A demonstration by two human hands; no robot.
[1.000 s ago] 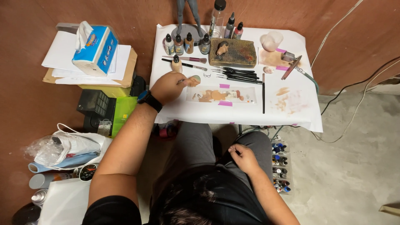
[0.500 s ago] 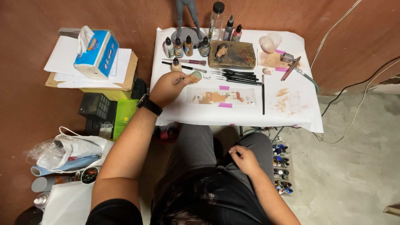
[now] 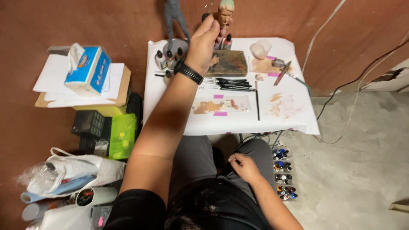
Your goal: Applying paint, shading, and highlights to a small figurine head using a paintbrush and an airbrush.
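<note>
A small table (image 3: 298, 123) covered in white paper stands against a reddish-brown wall (image 3: 64, 21), on a grey concrete floor (image 3: 362, 170). The left hand (image 3: 203, 42) is raised above the table's far edge, fingers closed round one small figurine head (image 3: 224, 12) with a pale green top. The right hand (image 3: 243, 166) rests in the lap, fingers loosely curled, holding nothing visible. On the table lie one dark stained palette (image 3: 228, 64), one row of black brushes (image 3: 232, 84) and one clear cup (image 3: 260, 49). One blue tissue box (image 3: 87, 70) sits on stacked papers to the left.
</note>
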